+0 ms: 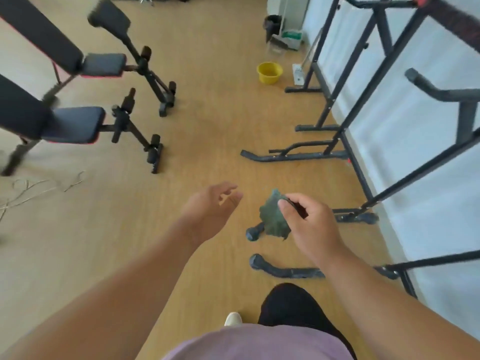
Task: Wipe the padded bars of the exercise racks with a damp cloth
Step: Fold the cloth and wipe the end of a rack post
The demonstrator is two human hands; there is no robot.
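Note:
My right hand (309, 224) pinches a dark green cloth (274, 216) that hangs from its fingers above the wooden floor. My left hand (210, 211) is held out beside it, fingers relaxed and empty. Black exercise racks (361, 120) stand in a row along the white wall on the right. A padded bar (457, 24) with dark red and black covering crosses the top right corner. A black padded handle (426, 84) juts out at the right edge. The cloth touches none of the bars.
Two black weight benches (75, 123) with red trim stand on the left. A yellow bucket (269, 72) sits on the floor farther ahead, near a black bin (272, 24). Rack feet (285, 271) stick out onto the floor by my legs. Thin twigs (39, 188) lie at left.

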